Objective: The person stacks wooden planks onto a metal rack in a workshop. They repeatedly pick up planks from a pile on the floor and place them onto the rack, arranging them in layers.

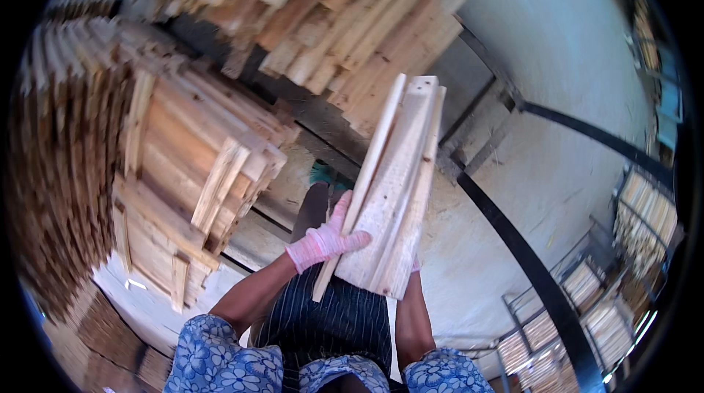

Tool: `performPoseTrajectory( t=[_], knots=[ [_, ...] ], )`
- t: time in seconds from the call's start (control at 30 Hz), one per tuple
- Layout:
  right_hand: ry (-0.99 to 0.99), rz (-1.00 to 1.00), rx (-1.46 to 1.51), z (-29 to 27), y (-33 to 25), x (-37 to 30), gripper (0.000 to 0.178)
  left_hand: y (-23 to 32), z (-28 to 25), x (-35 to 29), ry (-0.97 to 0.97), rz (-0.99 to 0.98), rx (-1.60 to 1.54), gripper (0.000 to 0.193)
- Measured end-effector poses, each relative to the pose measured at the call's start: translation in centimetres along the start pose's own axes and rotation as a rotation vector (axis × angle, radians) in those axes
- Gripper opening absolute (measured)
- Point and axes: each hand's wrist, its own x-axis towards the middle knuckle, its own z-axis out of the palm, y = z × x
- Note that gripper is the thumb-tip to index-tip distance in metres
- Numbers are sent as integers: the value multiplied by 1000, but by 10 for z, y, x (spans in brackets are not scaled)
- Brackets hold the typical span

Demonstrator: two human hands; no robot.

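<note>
In front of my body, several pale wooden boards (389, 188) are held together as a bundle, tilted with their far ends up and slightly to the right. A thinner strip (375, 155) lies along the bundle's left side, its lower end sticking out below my hand. My left hand (328, 241), in a pink and white knit glove, is closed on the bundle's left edge with the thumb across the face of the boards. Only a sliver of my right hand (416, 265) shows at the lower right edge of the bundle; its fingers are hidden behind the wood.
A big pile of rough boards (352, 41) lies ahead on a dark metal frame. Left stand stacked boards (205, 151) and a tall row of wood pieces (59, 158). A black metal bar (513, 246) curves along my right. Racks holding wood (645, 224) stand farther right.
</note>
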Motion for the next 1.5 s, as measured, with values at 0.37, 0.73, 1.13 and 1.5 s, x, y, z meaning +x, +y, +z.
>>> performPoseTrajectory(
  t=[0.37,0.73,1.13,1.5],
  knots=[
    [-362,96,-590,97,-18,-24,64,21,1,-139,420,475,-245,128],
    [-889,283,-1168,211,168,-13,56,-81,-73,-291,914,712,-586,130],
    [-901,32,-1689,296,509,-129,99,-251,-248,-470,1418,351,-489,106],
    [-625,120,-1625,294,469,-125,105,-338,-329,-454,1689,-456,-162,96]
  ],
)
